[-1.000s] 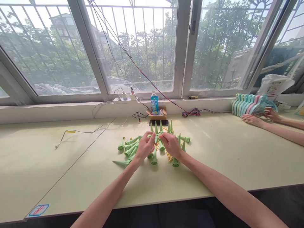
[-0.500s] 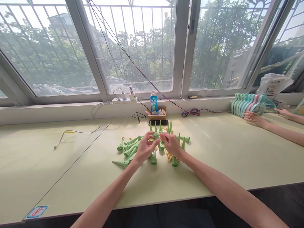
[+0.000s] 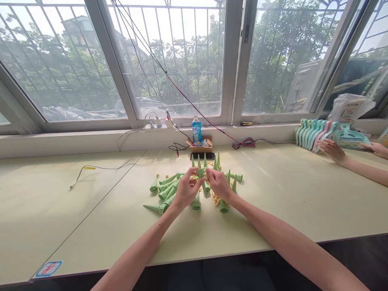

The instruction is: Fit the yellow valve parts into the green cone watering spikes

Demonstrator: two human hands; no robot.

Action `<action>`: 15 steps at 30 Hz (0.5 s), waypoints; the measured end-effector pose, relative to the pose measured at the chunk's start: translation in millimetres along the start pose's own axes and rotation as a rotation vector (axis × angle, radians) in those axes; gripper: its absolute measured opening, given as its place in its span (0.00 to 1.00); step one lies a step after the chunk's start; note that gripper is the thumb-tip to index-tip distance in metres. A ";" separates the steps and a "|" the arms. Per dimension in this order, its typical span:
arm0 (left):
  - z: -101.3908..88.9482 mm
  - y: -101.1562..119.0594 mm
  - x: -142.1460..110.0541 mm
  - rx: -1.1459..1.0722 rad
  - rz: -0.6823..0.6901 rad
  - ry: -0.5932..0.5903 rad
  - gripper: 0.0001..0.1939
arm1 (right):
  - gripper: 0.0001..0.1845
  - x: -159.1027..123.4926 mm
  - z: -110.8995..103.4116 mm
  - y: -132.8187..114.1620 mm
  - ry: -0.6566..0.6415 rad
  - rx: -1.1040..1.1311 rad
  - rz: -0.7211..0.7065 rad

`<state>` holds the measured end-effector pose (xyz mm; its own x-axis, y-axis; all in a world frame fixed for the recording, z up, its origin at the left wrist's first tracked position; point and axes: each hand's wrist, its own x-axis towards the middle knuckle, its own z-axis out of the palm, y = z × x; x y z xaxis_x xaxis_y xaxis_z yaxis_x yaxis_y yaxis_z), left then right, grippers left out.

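Note:
My left hand (image 3: 188, 189) is closed around a green plastic watering spike (image 3: 200, 173), its wide threaded end up and its point slanting down. Close against the side of that spike, my right hand (image 3: 218, 184) pinches with thumb and forefinger; what lies between them is too small and covered to make out. Several like spikes (image 3: 169, 189) lie in a pile left of my hands. Others stand point up (image 3: 199, 162) behind them. Small yellow plastic pieces (image 3: 216, 199) are scattered beneath my right hand, partly hidden by it.
Behind the spikes lie a dark phone (image 3: 202, 156) and a small carton (image 3: 209, 148) beside a blue bottle (image 3: 197, 131). A bundled cable (image 3: 244, 142) rests near the sill. At right, another person's hands (image 3: 333, 151) touch pastel hangers (image 3: 315, 133) and a dustpan set (image 3: 348, 136).
The held spike's wide end has tilted slightly between my hands, which stay nearly in place. The other person's hands have shifted right, and the dustpan set shows more fully.

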<state>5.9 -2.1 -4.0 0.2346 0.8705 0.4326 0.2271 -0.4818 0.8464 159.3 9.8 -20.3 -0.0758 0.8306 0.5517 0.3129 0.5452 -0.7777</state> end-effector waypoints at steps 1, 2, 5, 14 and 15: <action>0.2 0.0 0.3 -0.023 -0.011 0.001 0.19 | 0.27 -0.1 0.6 0.2 0.002 0.005 -0.001; 0.3 0.4 0.7 -0.050 -0.025 0.005 0.19 | 0.27 -0.2 1.1 0.5 0.005 0.005 -0.003; 0.1 3.6 2.2 -0.143 -0.076 0.038 0.18 | 0.27 -1.2 1.8 1.6 0.033 -0.012 -0.010; -2.2 10.5 4.3 -0.350 -0.240 0.091 0.18 | 0.24 -2.7 -1.8 2.6 0.065 -0.085 -0.076; -2.3 10.6 4.4 -0.371 -0.260 0.069 0.18 | 0.24 -2.6 -2.1 2.5 0.064 -0.100 -0.094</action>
<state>7.1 -3.1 7.6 0.1484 0.9684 0.2005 -0.0863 -0.1893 0.9781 162.3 8.8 -23.0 -0.0498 0.7656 0.6414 0.4004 0.6037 -0.6894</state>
